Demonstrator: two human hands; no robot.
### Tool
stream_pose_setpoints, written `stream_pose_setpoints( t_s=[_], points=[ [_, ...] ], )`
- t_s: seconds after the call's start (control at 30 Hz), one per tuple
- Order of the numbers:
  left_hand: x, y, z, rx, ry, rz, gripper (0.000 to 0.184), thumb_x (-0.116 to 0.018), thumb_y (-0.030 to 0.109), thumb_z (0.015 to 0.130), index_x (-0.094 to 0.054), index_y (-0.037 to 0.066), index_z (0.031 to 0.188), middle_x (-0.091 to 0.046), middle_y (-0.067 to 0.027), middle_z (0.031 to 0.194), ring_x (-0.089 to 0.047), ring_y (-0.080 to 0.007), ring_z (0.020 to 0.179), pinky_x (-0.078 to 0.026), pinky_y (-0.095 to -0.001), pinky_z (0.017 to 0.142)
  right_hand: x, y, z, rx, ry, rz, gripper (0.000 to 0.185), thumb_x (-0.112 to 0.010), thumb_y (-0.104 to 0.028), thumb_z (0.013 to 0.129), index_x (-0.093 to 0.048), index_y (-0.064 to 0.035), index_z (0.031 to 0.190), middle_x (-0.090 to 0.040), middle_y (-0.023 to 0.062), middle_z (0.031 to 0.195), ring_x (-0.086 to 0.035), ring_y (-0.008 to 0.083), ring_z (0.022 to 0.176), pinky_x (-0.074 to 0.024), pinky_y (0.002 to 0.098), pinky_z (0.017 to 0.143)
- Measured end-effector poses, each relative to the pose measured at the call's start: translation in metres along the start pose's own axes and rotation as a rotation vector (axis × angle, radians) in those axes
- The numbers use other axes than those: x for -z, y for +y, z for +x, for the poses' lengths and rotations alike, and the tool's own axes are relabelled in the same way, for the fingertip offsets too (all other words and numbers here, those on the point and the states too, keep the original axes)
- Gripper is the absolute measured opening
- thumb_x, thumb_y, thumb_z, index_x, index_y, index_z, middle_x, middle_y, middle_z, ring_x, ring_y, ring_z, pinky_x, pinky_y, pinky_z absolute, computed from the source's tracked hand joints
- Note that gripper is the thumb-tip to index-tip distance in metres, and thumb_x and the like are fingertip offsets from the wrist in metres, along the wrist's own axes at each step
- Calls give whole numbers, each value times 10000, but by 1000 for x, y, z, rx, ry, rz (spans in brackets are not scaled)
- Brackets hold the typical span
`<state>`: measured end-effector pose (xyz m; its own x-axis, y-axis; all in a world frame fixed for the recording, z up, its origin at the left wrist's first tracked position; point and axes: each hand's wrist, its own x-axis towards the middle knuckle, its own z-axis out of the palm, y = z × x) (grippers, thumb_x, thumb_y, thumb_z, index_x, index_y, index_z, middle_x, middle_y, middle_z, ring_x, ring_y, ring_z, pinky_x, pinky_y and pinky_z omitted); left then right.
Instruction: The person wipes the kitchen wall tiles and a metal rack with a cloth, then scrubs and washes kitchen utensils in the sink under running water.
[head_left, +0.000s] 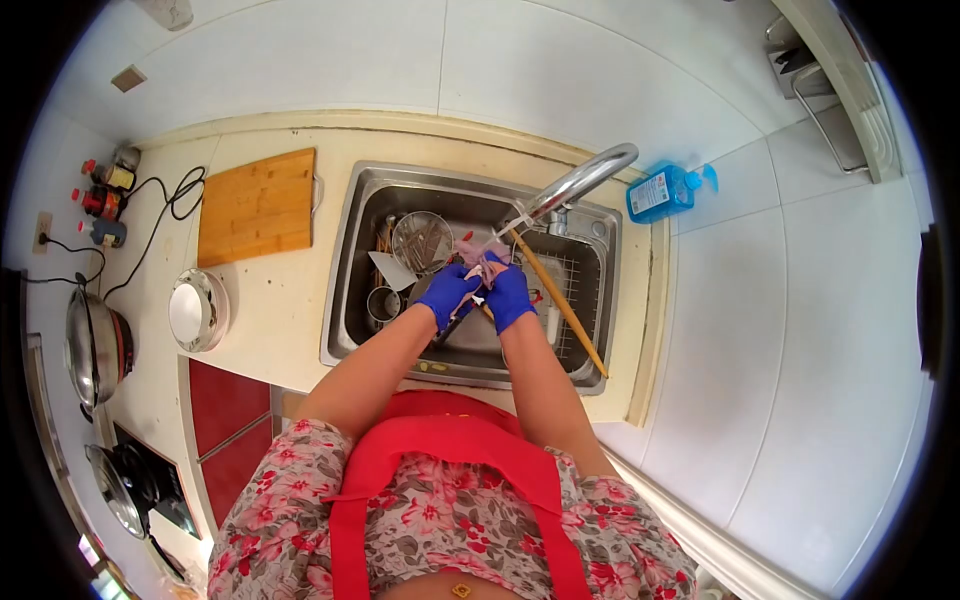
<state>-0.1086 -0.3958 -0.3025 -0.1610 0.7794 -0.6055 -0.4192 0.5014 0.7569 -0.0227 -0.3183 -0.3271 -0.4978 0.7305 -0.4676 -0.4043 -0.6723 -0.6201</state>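
Note:
Over the sink (342, 290), my left hand (449, 294) wears a blue glove and is closed on a pinkish-purple cloth (481, 256). My right hand (511, 297), gloved the same way, grips the cloth beside it. The cloth is bunched up under the spout of the chrome faucet (590, 182). A long wooden stick (562, 305) leans across the sink to the right of my hands. On the left in the basin are a round strainer-like bowl (422, 240) with utensils and a metal cup (384, 304). My hands partly hide the basin floor.
A blue pump bottle (664, 192) stands right of the faucet. To the left lie a wooden cutting board (256, 208) and stacked bowls (194, 310). Bottles (103, 203), a black cord (168, 205) and a lidded pan (95, 345) are farther left. A wire rack (574, 275) lies in the basin.

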Motion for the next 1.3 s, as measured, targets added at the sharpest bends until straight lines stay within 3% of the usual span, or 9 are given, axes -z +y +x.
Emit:
stream_pose_setpoints(
  t_s=[0.1, 0.17, 0.27, 0.5, 0.7, 0.93, 1.17, 1.23, 1.3],
  points=[
    [8, 3, -13, 14, -38, 1, 215, -582, 256, 845, -558, 43, 864, -557, -23, 656, -444, -80, 450, -319, -231, 386, 85, 8, 51, 201, 158, -38, 122, -547, -148, 848, -547, -39, 905, -572, 35, 779, -546, 167, 652, -460, 285, 586],
    [24, 3, -17, 45, -57, 44, 215, -585, 258, 844, -561, 45, 856, -569, -22, 667, -441, -74, 449, -315, -228, 387, 126, -16, 68, -129, 301, 63, 119, -555, -142, 850, -547, -43, 917, -575, 38, 798, -549, 169, 654, -472, 281, 593],
    [35, -2, -5, 5, -97, -57, 198, -609, 236, 826, -574, 46, 874, -588, -17, 697, -442, -63, 457, -323, -217, 402, 111, -41, 47, 80, 129, 127, 123, -570, -145, 843, -553, -59, 928, -580, 34, 804, -549, 161, 652, -466, 279, 574],
    [19, 14, -5, -33, -88, 267, 232, -623, 246, 811, -614, 48, 932, -587, -6, 719, -471, -58, 531, -374, -201, 468, 49, -48, 10, 109, 220, 75, 156, -605, -183, 829, -560, -81, 939, -562, 7, 793, -530, 112, 642, -394, 240, 506],
    [24, 15, -12, 82, -180, 146, 223, -618, 261, 821, -616, 51, 896, -577, -1, 697, -469, -60, 536, -382, -198, 486, 45, -47, 20, 216, 225, 161, 202, -598, -208, 837, -536, -82, 983, -555, -4, 811, -490, 79, 600, -349, 217, 456],
    [33, 16, 1, -65, 15, 87, 178, -666, 149, 776, -581, 9, 846, -566, -32, 661, -506, -81, 550, -365, -215, 445, 42, -40, 24, 240, 164, -43, 201, -572, -226, 852, -561, -49, 947, -564, 4, 823, -541, 101, 660, -429, 235, 545],
    [10, 36, -6, -19, -118, 237, 201, -704, 166, 743, -590, 10, 800, -555, -27, 664, -496, -83, 548, -364, -228, 460, 0, -28, 7, 216, 111, -130, 227, -522, -259, 881, -567, -41, 922, -565, 19, 793, -554, 116, 687, -458, 241, 605],
    [13, 32, -2, -4, -129, 220, 214, -719, 159, 725, -594, 9, 812, -550, -21, 664, -478, -82, 530, -351, -228, 450, 34, -17, 25, 195, 127, -97, 233, -509, -257, 886, -557, -38, 949, -572, 40, 844, -565, 135, 740, -471, 258, 638],
    [20, 27, 2, 19, -86, 11, 217, -720, 144, 718, -596, 2, 825, -558, -25, 671, -476, -88, 520, -354, -230, 457, 56, -18, 33, 87, -56, 242, 236, -498, -243, 890, -540, -38, 999, -577, 59, 911, -576, 161, 815, -483, 282, 676]
  ],
)
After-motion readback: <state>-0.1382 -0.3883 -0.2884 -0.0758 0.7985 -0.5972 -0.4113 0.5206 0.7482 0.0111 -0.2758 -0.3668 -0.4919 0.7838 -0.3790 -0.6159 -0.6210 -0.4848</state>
